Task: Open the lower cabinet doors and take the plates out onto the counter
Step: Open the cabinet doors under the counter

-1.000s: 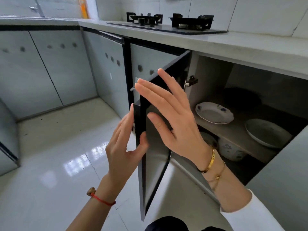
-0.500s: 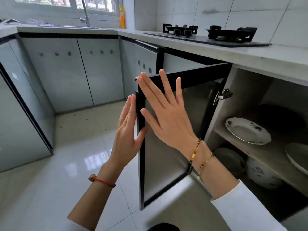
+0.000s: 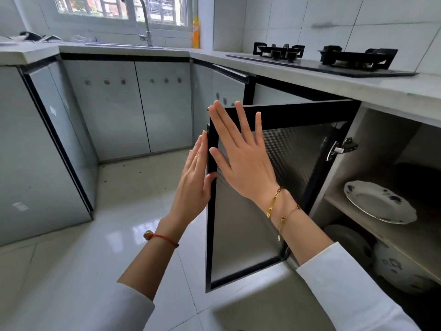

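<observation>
A: At centre frame, item one?
B: Door [image 3: 269, 187], black frame, patterned panel, swung wide out from the cabinet; hinge [image 3: 341, 148] at 3 o'clock of it.

A: Hands?
B: Left hand [image 3: 194, 182], fingers straight and together, thumb hooked over the door's free edge, palm against the outer face. Right hand [image 3: 241, 158], flat, fingers spread, gripping nothing, laid on the inner face near the top corner. Red cord on the left wrist, two gold bracelets on the right, white sleeves on both.

A: Plates?
B: Plate [image 3: 379, 203], white with blue marks, lying on the shelf [image 3: 391, 237] inside the cabinet, at 4 o'clock from the right hand. Under the shelf: a dark round dish [image 3: 350, 240], only partly seen, and a white-and-blue jar [image 3: 401, 268] just beside it.

A: Tabletop?
B: Tabletop [image 3: 358, 84], pale, running above the cabinet; hob [image 3: 327, 59] with two burners at 1 o'clock. Tap [image 3: 145, 22] at 11 o'clock under the window. Other doors shut. Floor [image 3: 95, 235] glossy tile.
</observation>
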